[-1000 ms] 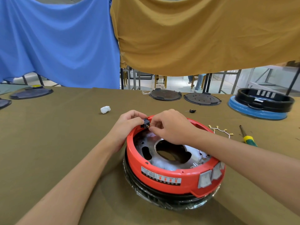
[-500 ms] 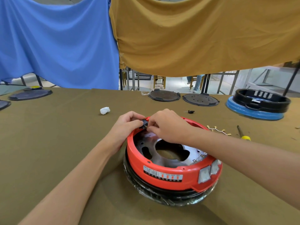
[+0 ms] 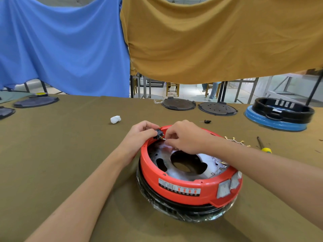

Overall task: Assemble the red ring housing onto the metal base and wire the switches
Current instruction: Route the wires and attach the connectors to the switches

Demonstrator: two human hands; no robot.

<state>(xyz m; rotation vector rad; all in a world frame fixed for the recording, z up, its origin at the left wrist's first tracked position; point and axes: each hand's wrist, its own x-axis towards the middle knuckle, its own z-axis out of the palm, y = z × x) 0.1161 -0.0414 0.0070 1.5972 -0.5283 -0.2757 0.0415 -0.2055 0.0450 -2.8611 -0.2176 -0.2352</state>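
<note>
Head cam view from where I'm standing behind them, so here's roughly how far this build has got. Red ring housing point(image 3: 185, 187) is already sitting on the metal base point(image 3: 167, 152), a bit right of the frame's centre and low down, with a black rim wrapped in clear plastic underneath it. So I'd call the seating step done, though I can't see any fasteners from here, so no idea if it's actually fixed down.

Wiring is what's going on now. Left hand point(image 3: 139, 135) has its fingers curled round a small black switch point(image 3: 159, 133) right at the far rim of the ring, with the metal tabs poking toward the middle. Right hand point(image 3: 185, 137) has its fingertips pinched together just beside those tabs, holding something tiny, probably a wire terminal, too small to be sure.

Looks like the first of several connections to me. A loose wire harness point(image 3: 234, 140) with brass ends is lying on the table point(image 3: 61, 154) to the right of the ring, untouched, next to a yellow-handled screwdriver point(image 3: 264, 145). Another small black part point(image 3: 207, 121) sits just past the ring, maybe a second switch. Two grey rocker-looking pieces point(image 3: 229, 186) are already in the lower right of the housing. Plenty left, I'd guess.
</note>
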